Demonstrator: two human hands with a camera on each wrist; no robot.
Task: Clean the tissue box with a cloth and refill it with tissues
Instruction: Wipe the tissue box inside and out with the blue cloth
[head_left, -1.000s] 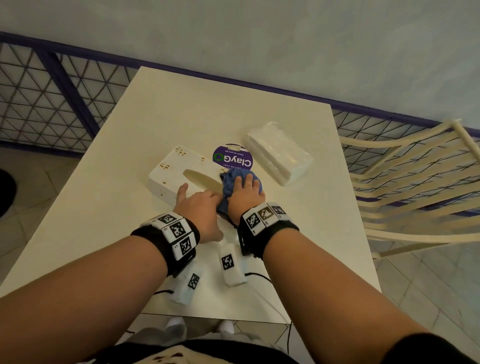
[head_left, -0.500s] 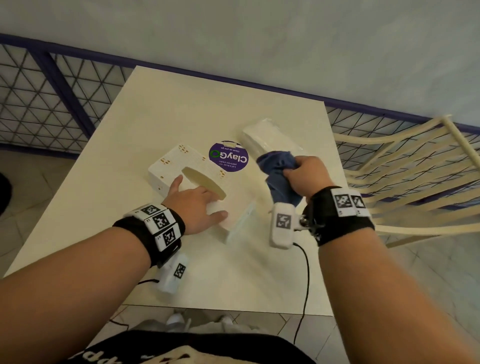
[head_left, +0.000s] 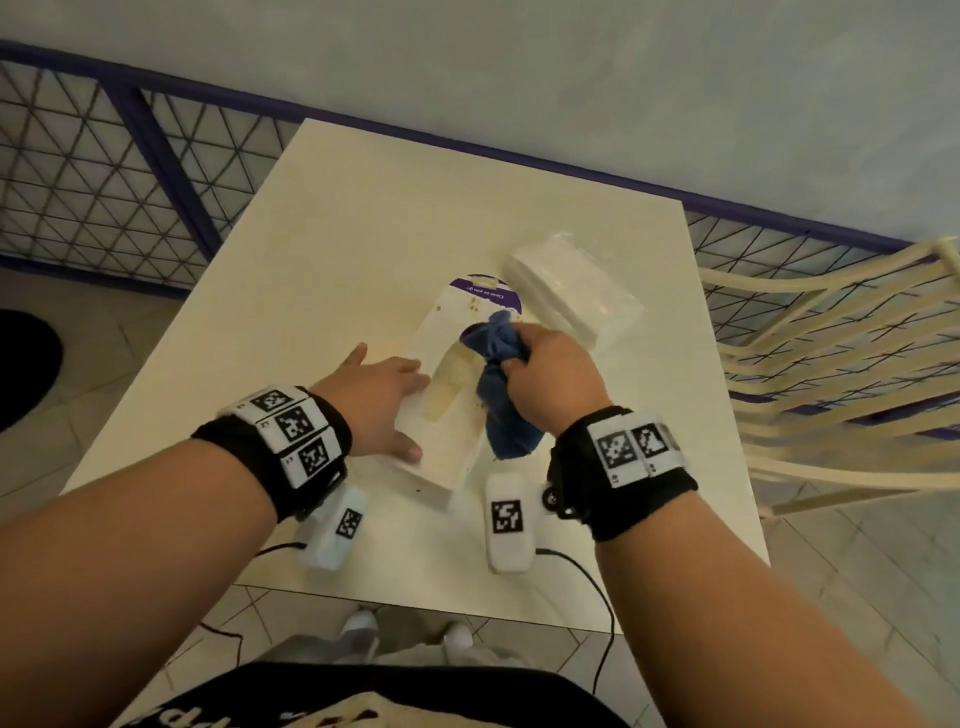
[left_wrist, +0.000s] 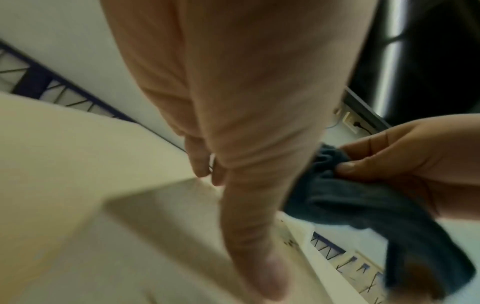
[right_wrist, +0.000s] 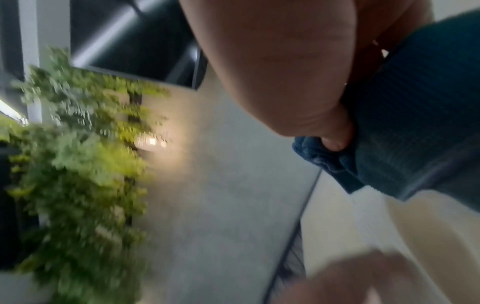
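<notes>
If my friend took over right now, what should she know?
Left hand: open, flat on the near left part of the tissue box, steadying it.
Right hand: grips the bunched blue cloth just over the box's right side.
Tissue pack: lies on the table, right of the box, wrapped.
Done: box in place for wiping.
Left: specks show on the box, so keep wiping, then load the tissues.

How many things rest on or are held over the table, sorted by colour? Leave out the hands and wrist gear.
White: 2, the tissue box and the wrapped tissue pack
Blue: 1, the cloth
Purple: 1, the round label behind the box
Total: 4
</notes>
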